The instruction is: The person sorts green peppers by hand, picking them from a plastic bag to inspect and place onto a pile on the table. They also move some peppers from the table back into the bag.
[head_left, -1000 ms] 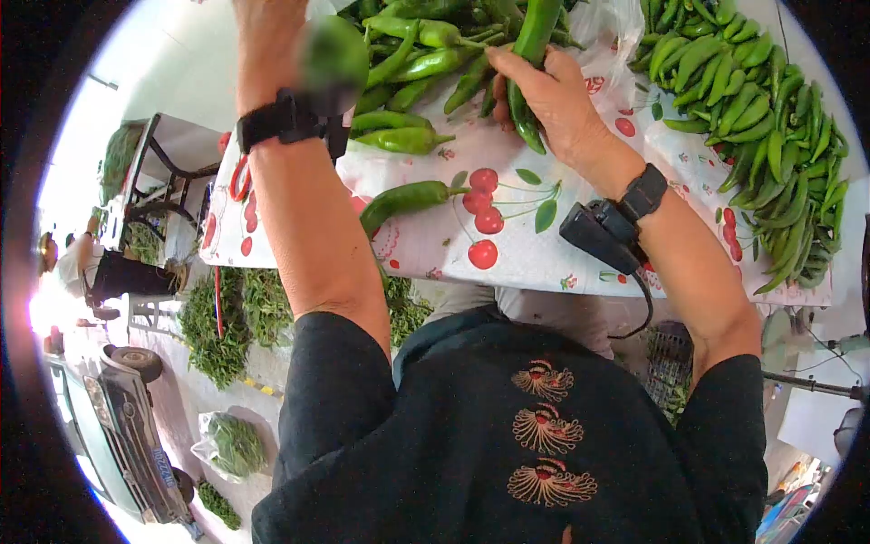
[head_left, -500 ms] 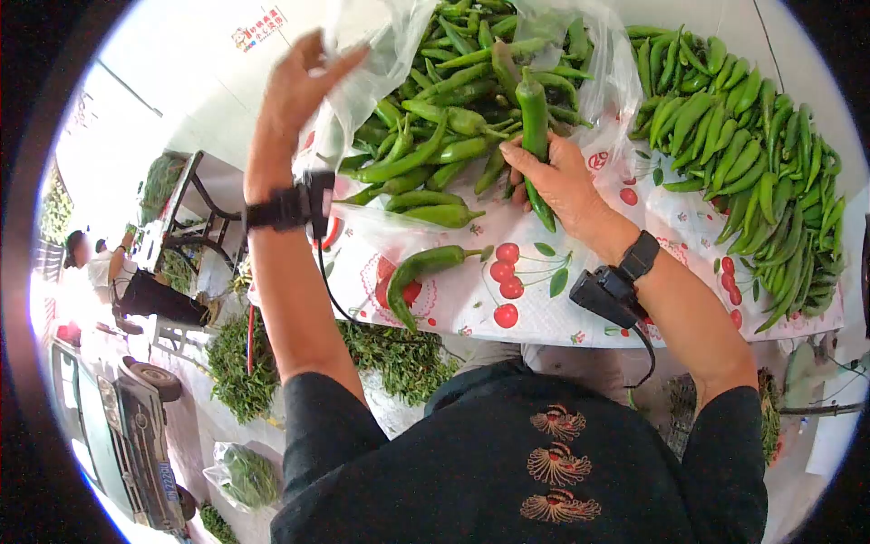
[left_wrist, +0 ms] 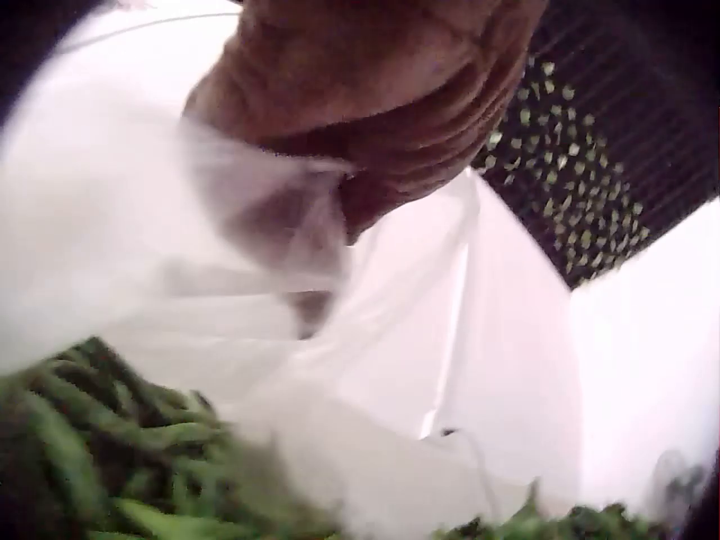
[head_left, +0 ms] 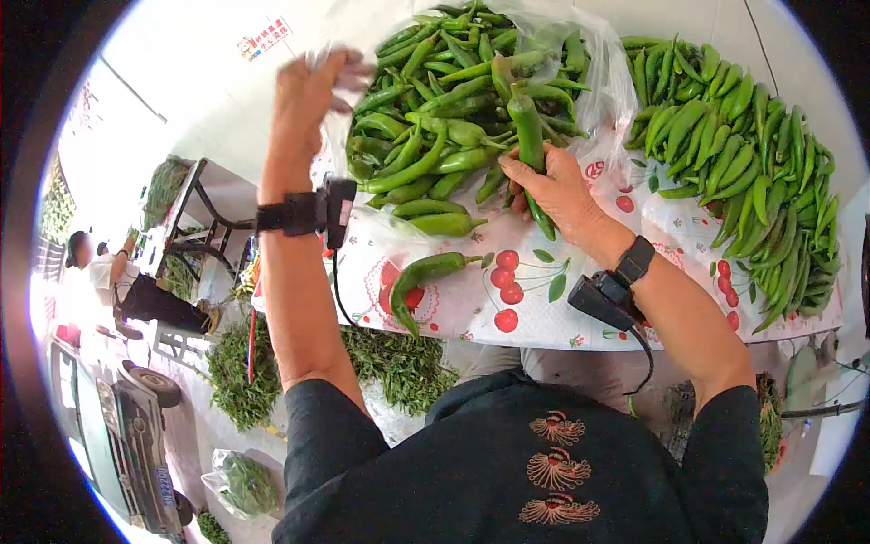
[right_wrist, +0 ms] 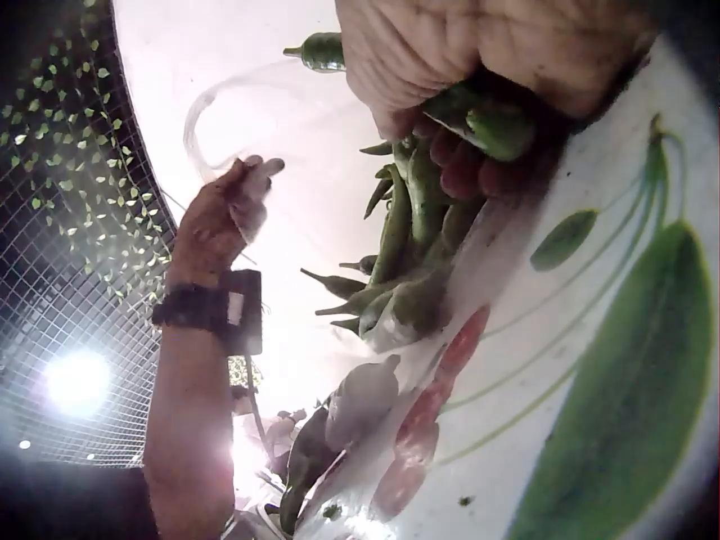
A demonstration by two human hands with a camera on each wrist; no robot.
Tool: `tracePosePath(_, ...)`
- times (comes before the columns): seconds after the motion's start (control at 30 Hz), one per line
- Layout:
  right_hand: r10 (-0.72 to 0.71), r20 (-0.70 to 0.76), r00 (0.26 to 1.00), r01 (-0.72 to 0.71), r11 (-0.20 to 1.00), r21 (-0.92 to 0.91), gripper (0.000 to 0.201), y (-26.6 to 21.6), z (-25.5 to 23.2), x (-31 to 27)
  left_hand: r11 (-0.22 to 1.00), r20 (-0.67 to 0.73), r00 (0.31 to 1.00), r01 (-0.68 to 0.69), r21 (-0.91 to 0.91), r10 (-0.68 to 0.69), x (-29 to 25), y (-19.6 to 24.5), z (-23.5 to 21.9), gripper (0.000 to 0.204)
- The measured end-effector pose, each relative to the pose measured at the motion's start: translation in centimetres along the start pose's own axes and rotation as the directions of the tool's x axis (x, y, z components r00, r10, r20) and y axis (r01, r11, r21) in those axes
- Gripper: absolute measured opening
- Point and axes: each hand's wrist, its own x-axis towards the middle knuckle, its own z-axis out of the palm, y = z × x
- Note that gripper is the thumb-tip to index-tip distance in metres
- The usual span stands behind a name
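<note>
My left hand (head_left: 313, 95) pinches the rim of a clear plastic bag (head_left: 605, 68) at its left side; in the left wrist view thin film (left_wrist: 281, 236) covers the fingertips. Inside and spilling from the bag lies a heap of green peppers (head_left: 462, 100). The right hand (head_left: 564, 195) grips a long green pepper (head_left: 527, 136) at the heap's front edge, its stem end pointing away from the body. From the right wrist view, both pepper ends stick out past the curled hand (right_wrist: 484, 56). One curved pepper (head_left: 433, 267) lies alone on the cloth, nearer the body.
A cherry-patterned tablecloth (head_left: 544, 317) covers the table. Rows of smaller peppers (head_left: 761, 172) lie along its right side. Down on the left floor are leafy bundles (head_left: 245, 372) and a bagged bundle (head_left: 246, 482). Farther left are a seated person (head_left: 109, 276) and a parked vehicle (head_left: 118, 435).
The left hand's fingers, spread beside the bag half a second ago, have closed on its rim, and the bag's mouth has shifted. The right hand still grips its pepper.
</note>
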Motion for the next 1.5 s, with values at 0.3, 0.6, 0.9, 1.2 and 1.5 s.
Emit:
tracePosePath(0.3,-0.517,0.488,0.703,0.698,0.631,-0.338,0.029,-0.2,2.6,-2.2,0.989,-0.101,0.989,0.098,-0.114,-0.11,-0.5,-0.1,-3.7,0.021)
tracePosePath(0.6,-0.362,0.667,0.651,0.758,0.359,-0.544,0.031,-0.1,5.8,-6.0,0.998,-0.181,0.983,0.036,0.059,-0.025,-3.8,0.7,-3.7,0.028)
tracePosePath(0.9,-0.275,0.684,0.676,0.735,0.329,-0.593,0.037,-0.7,2.5,-4.1,0.978,-0.18,0.983,0.068,0.197,-0.032,-5.1,1.4,-2.7,0.028)
tracePosePath(1.2,-0.341,0.294,0.893,0.45,0.653,-0.609,0.025,-2.7,-5.2,-2.5,0.784,-0.294,0.781,-0.364,0.502,0.551,-8.0,3.7,2.0,0.023)
tracePosePath(1.5,-0.268,0.263,0.927,0.375,0.684,-0.626,0.028,-0.4,-6.4,-3.0,0.732,0.301,0.952,-0.248,0.635,0.062,-8.0,-1.5,2.1,0.037)
